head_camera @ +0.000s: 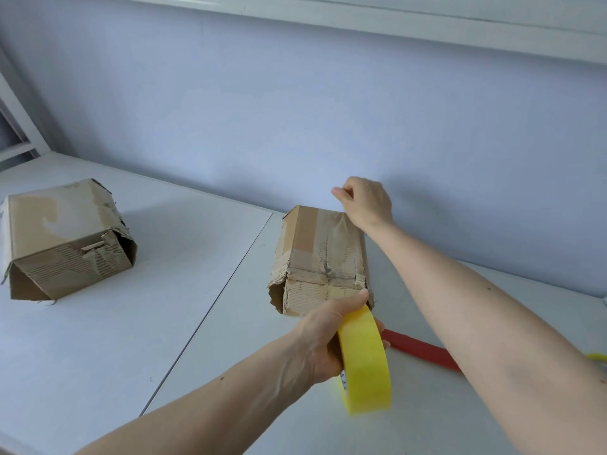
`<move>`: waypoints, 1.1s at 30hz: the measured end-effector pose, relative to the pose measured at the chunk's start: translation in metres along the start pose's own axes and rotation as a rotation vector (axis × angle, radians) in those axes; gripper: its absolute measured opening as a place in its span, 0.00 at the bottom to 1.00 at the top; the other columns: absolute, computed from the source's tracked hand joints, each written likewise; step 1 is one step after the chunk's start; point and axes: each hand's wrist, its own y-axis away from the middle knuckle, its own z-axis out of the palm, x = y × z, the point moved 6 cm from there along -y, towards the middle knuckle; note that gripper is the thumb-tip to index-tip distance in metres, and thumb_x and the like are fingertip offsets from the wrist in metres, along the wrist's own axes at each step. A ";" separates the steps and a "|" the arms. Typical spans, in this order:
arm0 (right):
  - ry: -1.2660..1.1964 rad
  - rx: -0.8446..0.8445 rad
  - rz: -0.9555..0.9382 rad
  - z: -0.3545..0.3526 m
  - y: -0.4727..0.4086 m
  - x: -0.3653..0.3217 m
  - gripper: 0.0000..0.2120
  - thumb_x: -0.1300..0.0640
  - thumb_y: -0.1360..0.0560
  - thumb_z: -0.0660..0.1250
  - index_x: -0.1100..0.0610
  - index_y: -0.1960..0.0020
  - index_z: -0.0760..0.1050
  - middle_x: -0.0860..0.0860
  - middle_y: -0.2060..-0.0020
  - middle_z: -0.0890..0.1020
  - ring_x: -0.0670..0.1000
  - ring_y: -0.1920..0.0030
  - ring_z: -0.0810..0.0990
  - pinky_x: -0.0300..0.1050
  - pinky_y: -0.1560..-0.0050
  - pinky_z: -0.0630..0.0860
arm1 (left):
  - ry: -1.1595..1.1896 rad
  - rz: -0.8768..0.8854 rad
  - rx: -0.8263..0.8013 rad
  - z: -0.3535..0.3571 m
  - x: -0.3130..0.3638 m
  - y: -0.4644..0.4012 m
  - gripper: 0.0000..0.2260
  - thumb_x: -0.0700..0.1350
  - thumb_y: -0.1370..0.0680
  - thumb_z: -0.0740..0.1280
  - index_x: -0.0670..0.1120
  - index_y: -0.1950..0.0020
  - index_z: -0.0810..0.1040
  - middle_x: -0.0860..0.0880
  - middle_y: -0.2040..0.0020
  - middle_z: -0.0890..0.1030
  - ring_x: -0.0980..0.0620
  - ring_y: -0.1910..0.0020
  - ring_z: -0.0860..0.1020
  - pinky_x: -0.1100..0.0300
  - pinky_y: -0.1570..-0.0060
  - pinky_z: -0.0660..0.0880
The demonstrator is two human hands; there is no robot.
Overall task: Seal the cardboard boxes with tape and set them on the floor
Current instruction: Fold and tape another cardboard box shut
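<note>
Left hand (323, 339) grips the yellow tape roll (364, 366) at the near box (320, 257); right hand (366, 201), fingers curled, presses its far end. Sealing looks midway. The torn second box (65, 238) near the tabletop (131, 339) left edge seems unsealed, neither floored.

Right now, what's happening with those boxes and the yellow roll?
A person is taping a worn cardboard box on a white table. The left hand grips a yellow tape roll at the box's near end; the right hand is at its far end, fingers curled. A second box sits apart to the left.
</note>
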 end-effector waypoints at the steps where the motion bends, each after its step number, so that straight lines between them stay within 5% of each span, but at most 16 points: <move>1: 0.056 -0.046 -0.046 0.001 0.007 -0.009 0.21 0.45 0.17 0.56 0.60 0.59 0.73 0.56 0.61 0.82 0.60 0.54 0.80 0.49 0.57 0.68 | -0.006 0.003 0.000 -0.001 0.000 0.000 0.10 0.44 0.22 0.72 0.38 0.56 0.77 0.41 0.70 0.81 0.45 0.75 0.81 0.45 0.45 0.77; 3: 0.182 -0.198 -0.088 0.012 0.021 -0.019 0.26 0.43 0.15 0.46 0.59 0.55 0.74 0.54 0.57 0.81 0.58 0.51 0.79 0.50 0.53 0.68 | -0.015 0.006 0.002 -0.001 0.001 -0.002 0.09 0.44 0.22 0.72 0.38 0.55 0.78 0.41 0.70 0.81 0.44 0.75 0.81 0.45 0.46 0.78; 5: 0.223 -0.379 -0.080 0.027 0.032 -0.015 0.29 0.40 0.16 0.42 0.59 0.41 0.74 0.56 0.44 0.79 0.58 0.39 0.76 0.55 0.41 0.68 | -0.017 0.011 0.011 -0.001 0.001 -0.002 0.09 0.43 0.22 0.72 0.38 0.56 0.78 0.41 0.70 0.81 0.45 0.75 0.81 0.46 0.50 0.79; 9: 0.170 -0.447 -0.044 0.027 0.046 -0.008 0.34 0.36 0.17 0.40 0.55 0.19 0.50 0.53 0.19 0.53 0.54 0.19 0.47 0.59 0.22 0.42 | -0.023 0.020 0.004 0.001 0.003 -0.002 0.09 0.44 0.22 0.72 0.38 0.56 0.79 0.41 0.70 0.81 0.45 0.75 0.81 0.46 0.50 0.79; 15: 0.155 -0.515 -0.076 0.036 0.089 -0.008 0.37 0.33 0.19 0.38 0.54 0.18 0.37 0.49 0.20 0.36 0.50 0.21 0.33 0.55 0.21 0.36 | -0.093 -0.004 -0.015 0.002 -0.002 0.000 0.03 0.39 0.23 0.70 0.39 0.55 0.79 0.42 0.66 0.83 0.45 0.70 0.82 0.50 0.49 0.78; 18: 0.190 -0.464 -0.077 0.041 0.090 -0.005 0.37 0.32 0.19 0.38 0.53 0.19 0.36 0.49 0.20 0.35 0.50 0.21 0.33 0.55 0.21 0.35 | -0.108 0.000 -0.008 -0.002 -0.007 0.001 0.02 0.37 0.24 0.70 0.38 0.55 0.79 0.42 0.64 0.84 0.43 0.62 0.81 0.51 0.52 0.78; 22: 0.216 -0.468 -0.075 0.043 0.087 -0.006 0.38 0.32 0.20 0.38 0.53 0.19 0.36 0.49 0.20 0.35 0.50 0.21 0.32 0.57 0.22 0.35 | -0.116 0.022 0.004 -0.008 -0.007 0.005 0.04 0.39 0.24 0.71 0.38 0.53 0.79 0.40 0.64 0.84 0.45 0.67 0.82 0.53 0.56 0.80; 29: 0.255 -0.469 -0.049 0.043 0.088 -0.006 0.38 0.30 0.21 0.37 0.51 0.19 0.36 0.48 0.20 0.35 0.48 0.21 0.33 0.60 0.22 0.35 | -0.121 0.073 0.014 -0.013 -0.001 0.011 0.21 0.43 0.20 0.71 0.36 0.31 0.71 0.36 0.62 0.83 0.43 0.70 0.83 0.55 0.72 0.80; 33: 0.270 -0.461 -0.035 0.041 0.090 -0.007 0.38 0.30 0.21 0.37 0.51 0.19 0.36 0.47 0.20 0.35 0.48 0.21 0.33 0.61 0.23 0.34 | -0.172 0.088 0.041 -0.016 -0.009 0.016 0.18 0.46 0.20 0.71 0.37 0.36 0.73 0.38 0.66 0.83 0.45 0.72 0.83 0.55 0.71 0.82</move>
